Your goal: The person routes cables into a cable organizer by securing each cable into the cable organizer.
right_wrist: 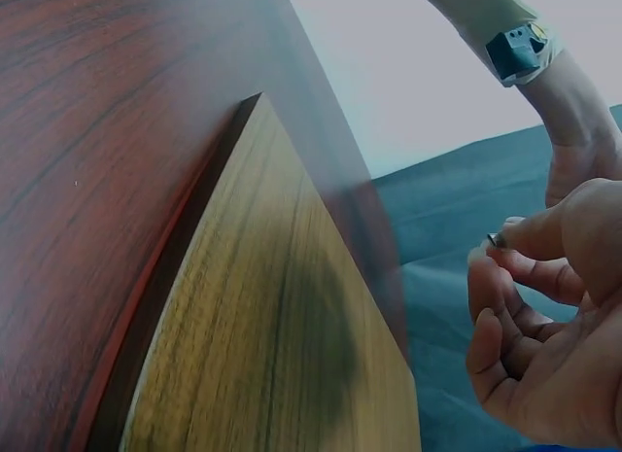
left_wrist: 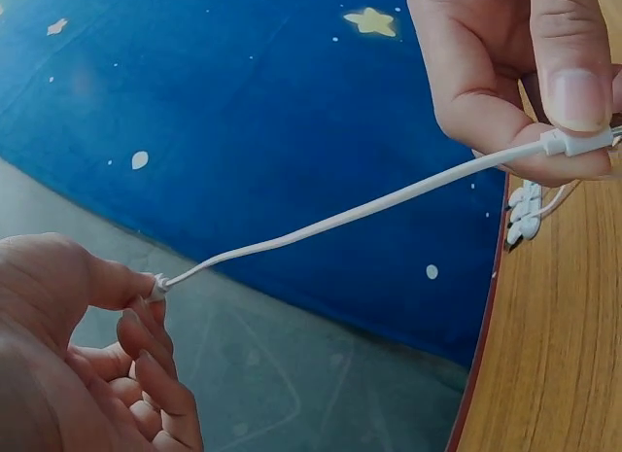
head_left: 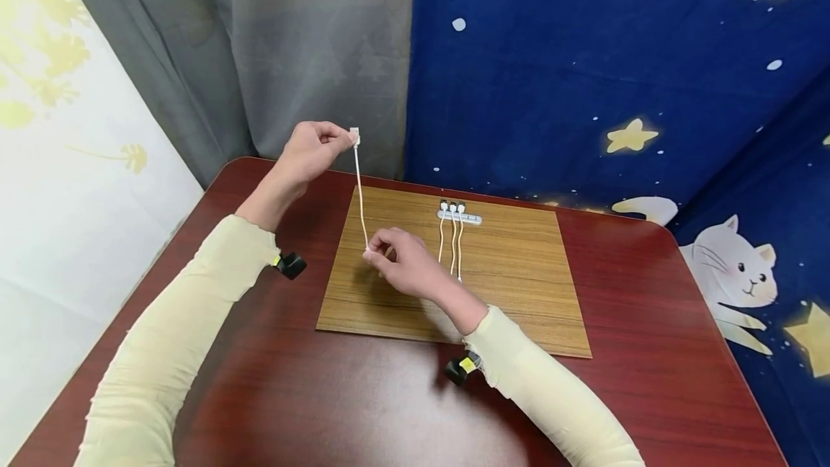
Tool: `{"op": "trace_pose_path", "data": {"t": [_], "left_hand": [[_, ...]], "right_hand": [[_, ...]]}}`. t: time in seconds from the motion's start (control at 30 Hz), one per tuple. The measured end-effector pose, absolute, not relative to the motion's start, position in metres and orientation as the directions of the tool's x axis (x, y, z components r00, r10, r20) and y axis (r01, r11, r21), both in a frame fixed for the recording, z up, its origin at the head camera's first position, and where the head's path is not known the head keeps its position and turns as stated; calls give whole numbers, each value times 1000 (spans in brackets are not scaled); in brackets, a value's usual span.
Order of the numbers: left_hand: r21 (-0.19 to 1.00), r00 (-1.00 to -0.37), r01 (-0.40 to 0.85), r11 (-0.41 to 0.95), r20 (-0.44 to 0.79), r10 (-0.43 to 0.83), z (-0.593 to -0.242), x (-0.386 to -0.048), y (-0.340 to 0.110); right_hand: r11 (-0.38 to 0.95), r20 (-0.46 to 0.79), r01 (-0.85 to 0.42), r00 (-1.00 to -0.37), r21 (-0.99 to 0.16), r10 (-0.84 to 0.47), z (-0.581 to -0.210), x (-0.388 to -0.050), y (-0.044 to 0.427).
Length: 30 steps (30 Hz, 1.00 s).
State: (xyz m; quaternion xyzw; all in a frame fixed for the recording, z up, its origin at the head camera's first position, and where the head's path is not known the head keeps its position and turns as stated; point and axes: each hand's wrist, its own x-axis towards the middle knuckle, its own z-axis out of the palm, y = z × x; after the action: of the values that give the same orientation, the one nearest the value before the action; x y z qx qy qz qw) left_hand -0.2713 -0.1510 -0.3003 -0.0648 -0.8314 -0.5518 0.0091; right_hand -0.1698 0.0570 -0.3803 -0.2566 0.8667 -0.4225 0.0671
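A short white charging cable [head_left: 360, 193] stretches between my two hands above the left part of the wooden board [head_left: 519, 294]. My left hand [head_left: 314, 150] is raised higher and pinches the cable's upper end, where a white rectangular plug [head_left: 354, 133] sticks out. Lower down, my right hand [head_left: 405, 259] pinches the other end between thumb and index finger. The left wrist view shows a white connector [left_wrist: 578, 141] under the right thumb. A small metal tip [right_wrist: 496, 240] pokes out of the right fingers in the right wrist view.
A light-coloured cable holder strip [head_left: 472, 219] sits near the board's back edge with three white cables [head_left: 452, 243] hanging from it towards me. The board lies on a dark red table [head_left: 311, 388]. Grey and blue curtains [head_left: 551, 78] stand behind the table.
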Motion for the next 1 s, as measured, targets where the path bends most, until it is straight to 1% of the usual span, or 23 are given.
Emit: {"op": "trace_pose_path", "data": {"t": [0.23, 0.4, 1.0], "left_hand": [[916, -991, 103, 388, 60, 120, -299, -275, -138], [918, -989, 93, 386, 42, 139, -298, -276, -131], [921, -990, 73, 382, 22, 137, -301, -280, -120]], "right_hand": [[534, 86, -359, -879, -765, -468, -379, -169, 67], [539, 78, -354, -880, -764, -468, -379, -169, 73], [490, 94, -341, -883, -802, -460, -382, -172, 83]]}}
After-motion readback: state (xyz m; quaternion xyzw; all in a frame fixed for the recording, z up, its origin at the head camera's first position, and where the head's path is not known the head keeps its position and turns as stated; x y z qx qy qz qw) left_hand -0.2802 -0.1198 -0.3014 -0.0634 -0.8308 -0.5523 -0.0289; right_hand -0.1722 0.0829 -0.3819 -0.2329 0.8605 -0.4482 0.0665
